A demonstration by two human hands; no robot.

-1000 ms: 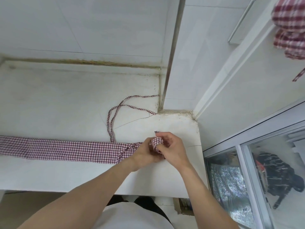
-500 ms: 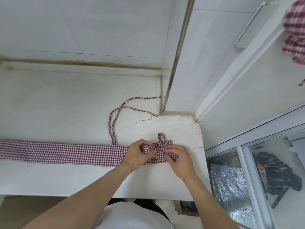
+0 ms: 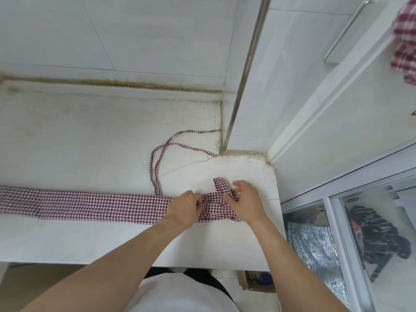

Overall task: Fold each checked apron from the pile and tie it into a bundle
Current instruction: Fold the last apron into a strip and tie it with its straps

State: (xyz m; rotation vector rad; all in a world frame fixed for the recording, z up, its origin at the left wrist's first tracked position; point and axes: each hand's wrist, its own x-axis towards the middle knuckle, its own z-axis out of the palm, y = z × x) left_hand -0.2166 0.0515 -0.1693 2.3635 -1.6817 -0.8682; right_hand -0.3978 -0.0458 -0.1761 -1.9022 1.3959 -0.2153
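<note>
Red-checked apron (image 3: pixel 90 204) lies folded into a long strip on the white counter (image 3: pixel 67 131). Left hand (image 3: pixel 183 208) pinches bunched cloth near its right end. Right hand (image 3: pixel 244 201), fingers curled, grips the folded-up end.

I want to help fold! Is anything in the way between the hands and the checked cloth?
Nothing visible is. Both hands are already on the long red-and-white checked apron strip at its right end: the left hand grips bunched fabric, the right hand holds the folded flap. Its thin checked ties trail behind on the white counter, out of the way.
</note>
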